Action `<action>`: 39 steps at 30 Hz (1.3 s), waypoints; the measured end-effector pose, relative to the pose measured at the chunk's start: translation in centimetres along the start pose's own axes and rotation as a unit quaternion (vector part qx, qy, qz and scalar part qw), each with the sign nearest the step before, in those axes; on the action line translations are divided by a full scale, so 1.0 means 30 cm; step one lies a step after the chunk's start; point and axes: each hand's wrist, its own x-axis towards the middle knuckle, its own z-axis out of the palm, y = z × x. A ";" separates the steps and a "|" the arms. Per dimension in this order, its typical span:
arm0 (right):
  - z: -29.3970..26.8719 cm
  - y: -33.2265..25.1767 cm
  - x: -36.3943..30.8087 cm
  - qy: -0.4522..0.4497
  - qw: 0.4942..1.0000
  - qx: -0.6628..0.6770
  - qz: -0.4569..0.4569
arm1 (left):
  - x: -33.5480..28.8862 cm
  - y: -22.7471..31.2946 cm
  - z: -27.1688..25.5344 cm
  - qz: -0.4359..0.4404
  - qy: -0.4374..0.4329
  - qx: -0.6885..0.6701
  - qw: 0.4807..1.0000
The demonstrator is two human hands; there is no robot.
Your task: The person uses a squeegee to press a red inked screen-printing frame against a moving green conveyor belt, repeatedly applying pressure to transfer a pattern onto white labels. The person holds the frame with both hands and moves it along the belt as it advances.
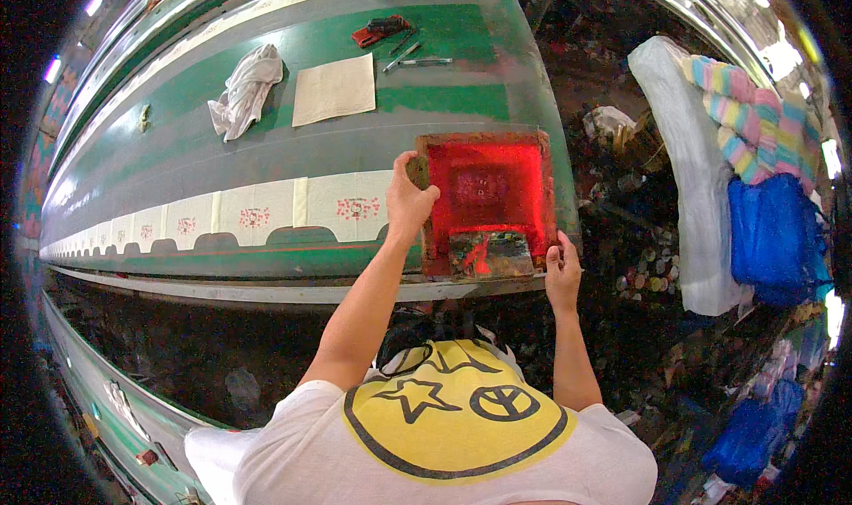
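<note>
A screen printing frame with red ink over its mesh lies at the right end of a long green table. My left hand grips its left side, thumb on the near face and fingers over the edge. At the lower right corner, my right hand is closed on the frame's edge. Inside the frame's near end sits a dark, red-smeared patch whose kind I cannot make out. A row of pale cloth pieces with printed red figures runs leftward from the frame along the table's near edge.
Farther back on the table lie a crumpled white cloth, a beige square sheet, pens and a red-and-black item. Right of the table are a white padded roll, striped fabric and a blue bag.
</note>
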 end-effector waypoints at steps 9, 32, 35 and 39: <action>0.096 -0.263 -0.137 -0.232 0.949 0.201 0.076 | -0.096 -0.061 -0.440 -0.038 0.000 -0.112 0.993; 0.064 -0.330 -0.157 -0.303 0.921 0.230 0.088 | -0.114 -0.048 -0.482 -0.107 0.016 -0.047 0.993; -0.015 -0.239 -0.106 -0.268 0.936 0.215 0.077 | -0.072 -0.010 -0.343 -0.093 -0.007 -0.044 0.995; -0.155 -0.077 0.002 -0.232 0.948 0.204 0.076 | -0.073 0.158 -0.083 -0.111 -0.023 -0.078 0.991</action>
